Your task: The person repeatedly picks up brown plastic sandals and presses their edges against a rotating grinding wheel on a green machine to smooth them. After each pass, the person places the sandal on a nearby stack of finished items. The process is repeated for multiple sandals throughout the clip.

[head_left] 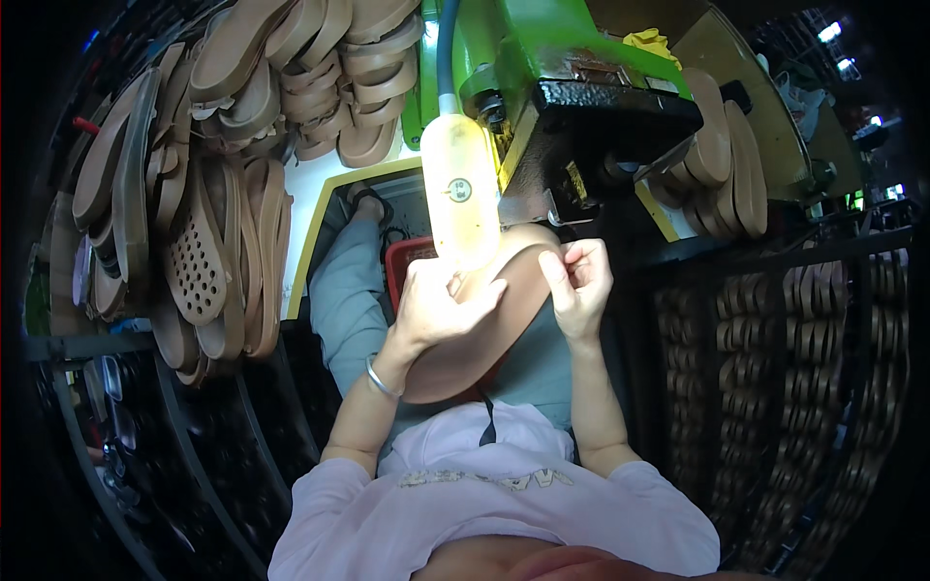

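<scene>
A tan shoe sole (504,324) lies slantwise over my lap, its upper end close beneath the green and black machine. My left hand (436,305) grips it along the left side, thumb stretched across its face. At its upper right edge, my right hand (579,286) is closed with the thumb against the rim and the fingers curled. Any small piece between those fingers is too small to see. A bright lamp (460,189) hangs just above my left hand and covers part of the sole's upper left side.
The machine's black head (610,126) stands ahead. Piles of tan soles and sandals (232,261) crowd the left, with more soles (731,165) at the right. A red basket (395,266) sits between my legs. Racks of footwear (775,378) line the right side; dark rails (184,416) run along the left.
</scene>
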The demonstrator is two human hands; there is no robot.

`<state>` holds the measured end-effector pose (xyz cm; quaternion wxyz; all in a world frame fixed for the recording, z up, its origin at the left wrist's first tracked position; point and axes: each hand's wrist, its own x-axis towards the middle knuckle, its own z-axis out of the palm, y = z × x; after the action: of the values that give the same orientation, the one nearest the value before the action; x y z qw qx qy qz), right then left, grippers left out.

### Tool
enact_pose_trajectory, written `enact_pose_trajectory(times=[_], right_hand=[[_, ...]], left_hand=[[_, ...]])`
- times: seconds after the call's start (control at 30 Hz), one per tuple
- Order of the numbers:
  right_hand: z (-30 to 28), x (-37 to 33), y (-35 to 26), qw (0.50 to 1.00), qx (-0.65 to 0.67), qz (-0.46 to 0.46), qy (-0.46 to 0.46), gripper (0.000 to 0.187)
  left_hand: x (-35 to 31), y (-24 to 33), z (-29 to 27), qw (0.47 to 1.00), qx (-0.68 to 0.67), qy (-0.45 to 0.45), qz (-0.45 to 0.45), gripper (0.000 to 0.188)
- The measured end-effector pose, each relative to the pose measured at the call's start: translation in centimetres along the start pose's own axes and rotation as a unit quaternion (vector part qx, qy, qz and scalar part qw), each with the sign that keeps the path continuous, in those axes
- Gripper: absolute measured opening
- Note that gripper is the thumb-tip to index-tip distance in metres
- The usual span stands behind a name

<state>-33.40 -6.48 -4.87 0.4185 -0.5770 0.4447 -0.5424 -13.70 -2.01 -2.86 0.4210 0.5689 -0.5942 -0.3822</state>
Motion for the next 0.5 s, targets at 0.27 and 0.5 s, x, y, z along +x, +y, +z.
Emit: enact_pose_trajectory(times=[0.27,0.5], right_hand=[[4.3,-1.2,-0.3,0.997,-0.031,0.008,-0.073,0.038],[3.9,-3.2,-1.1,0.984,-0.091,-0.049,-0.148,0.05]], left_hand=[[-4.7,-2.9,2.6,0.934,-0.256,0.247,0.036,0.043],[-6.4,-6.7,3.8,0.9,-0.319,0.295,0.046,0.048]])
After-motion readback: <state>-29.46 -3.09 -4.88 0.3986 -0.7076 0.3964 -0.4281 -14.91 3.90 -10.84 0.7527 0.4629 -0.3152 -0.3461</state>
